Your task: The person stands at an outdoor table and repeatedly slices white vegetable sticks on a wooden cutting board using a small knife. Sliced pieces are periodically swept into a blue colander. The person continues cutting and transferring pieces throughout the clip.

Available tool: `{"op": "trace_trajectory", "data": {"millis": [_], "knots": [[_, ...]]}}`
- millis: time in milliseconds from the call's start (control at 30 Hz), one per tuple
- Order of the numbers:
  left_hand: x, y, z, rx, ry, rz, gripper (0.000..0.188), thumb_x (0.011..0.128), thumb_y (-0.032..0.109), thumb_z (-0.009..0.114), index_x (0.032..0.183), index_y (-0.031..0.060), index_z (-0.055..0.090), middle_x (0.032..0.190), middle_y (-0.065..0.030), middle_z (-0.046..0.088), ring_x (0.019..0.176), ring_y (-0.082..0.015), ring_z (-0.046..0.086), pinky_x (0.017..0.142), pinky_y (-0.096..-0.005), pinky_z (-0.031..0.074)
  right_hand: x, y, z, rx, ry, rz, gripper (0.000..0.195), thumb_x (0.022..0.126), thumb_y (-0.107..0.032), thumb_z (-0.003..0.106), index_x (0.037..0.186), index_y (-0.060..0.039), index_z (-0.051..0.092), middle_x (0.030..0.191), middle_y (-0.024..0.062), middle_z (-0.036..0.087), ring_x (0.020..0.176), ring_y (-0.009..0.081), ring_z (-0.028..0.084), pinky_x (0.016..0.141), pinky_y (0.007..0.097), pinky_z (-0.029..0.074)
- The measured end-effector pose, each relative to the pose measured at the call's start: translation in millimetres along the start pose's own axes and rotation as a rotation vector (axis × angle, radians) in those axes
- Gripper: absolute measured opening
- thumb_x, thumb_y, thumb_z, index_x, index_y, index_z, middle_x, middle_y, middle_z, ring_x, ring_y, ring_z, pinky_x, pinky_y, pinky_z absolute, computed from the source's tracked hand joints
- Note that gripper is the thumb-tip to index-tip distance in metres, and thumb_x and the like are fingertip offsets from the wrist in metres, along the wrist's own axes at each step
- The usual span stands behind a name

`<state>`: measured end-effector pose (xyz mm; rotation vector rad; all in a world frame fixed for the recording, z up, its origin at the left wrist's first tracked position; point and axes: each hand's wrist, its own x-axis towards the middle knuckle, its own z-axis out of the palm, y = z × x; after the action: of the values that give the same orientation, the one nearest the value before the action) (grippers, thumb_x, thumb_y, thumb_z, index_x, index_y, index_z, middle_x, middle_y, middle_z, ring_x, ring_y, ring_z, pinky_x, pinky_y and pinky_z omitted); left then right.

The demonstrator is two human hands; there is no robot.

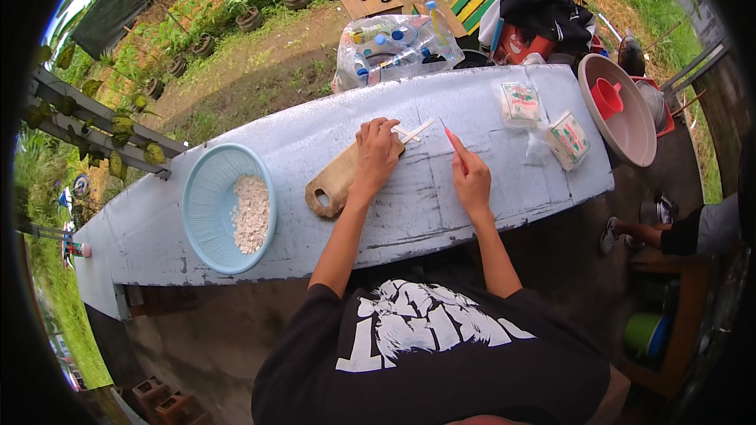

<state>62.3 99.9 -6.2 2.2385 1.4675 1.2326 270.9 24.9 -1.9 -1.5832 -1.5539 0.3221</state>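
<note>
My left hand (378,147) rests on the far end of a wooden cutting board (331,189) with a hole in its handle. Pale cut strips (418,128) stick out beside its fingertips, past the board's end; whether the fingers grip them is hidden. In my right hand (472,180) is a small knife (453,139) with a pink-red handle, its blade pointing away from me, just right of the strips. A light blue plastic basket (204,212) at the left holds many small pale pieces (251,214).
Two plastic packs with printed wrappers (521,103) (568,140) lie on the table (384,236) at the right. Beyond them a large round basin (635,112) leans, holding a red dipper (606,98). A bag of plastic bottles (384,50) stands past the far edge. Another person's leg (641,233) shows at right.
</note>
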Motion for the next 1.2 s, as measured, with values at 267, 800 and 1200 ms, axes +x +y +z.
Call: {"op": "trace_trajectory", "data": {"millis": [267, 800, 1200], "knots": [[17.1, 5.1, 28.8, 0.262, -0.195, 0.019, 0.015, 0.086, 0.019, 0.075, 0.098, 0.0104, 0.075, 0.108, -0.0079, 0.065, 0.113, -0.0294, 0.051, 0.107, -0.0464, 0.032, 2.5, 1.7, -3.9, 0.028, -0.068, 0.052, 0.049, 0.103, -0.008, 0.056, 0.148, -0.0265, 0.061, 0.073, 0.0104, 0.056, 0.067, 0.0231, 0.052, 0.070, 0.0372, 0.049], [-8.1, 30.3, -60.8, -0.020, -0.002, -0.279, 0.010, 0.087, 0.017, 0.073, 0.090, 0.0080, 0.072, 0.088, -0.0051, 0.069, 0.104, -0.0246, 0.056, 0.103, -0.0401, 0.037, 0.1, -4.1, -1.7, 0.069, -0.054, 0.047, 0.049, 0.103, -0.009, 0.055, 0.147, -0.0295, 0.061, 0.071, 0.0127, 0.053, 0.063, 0.0252, 0.052, 0.067, 0.0400, 0.047], [-87.3, -19.4, -99.8, 0.203, 0.081, -0.274, 0.013, 0.092, 0.017, 0.071, 0.102, 0.0130, 0.077, 0.094, -0.0040, 0.063, 0.099, -0.0238, 0.054, 0.101, -0.0404, 0.035, -28.4, -101.7, 38.9, 0.115, -0.529, -0.101, 0.051, 0.101, -0.012, 0.057, 0.149, -0.0301, 0.058, 0.079, 0.0145, 0.058, 0.073, 0.0321, 0.061, 0.071, 0.0453, 0.051]]}}
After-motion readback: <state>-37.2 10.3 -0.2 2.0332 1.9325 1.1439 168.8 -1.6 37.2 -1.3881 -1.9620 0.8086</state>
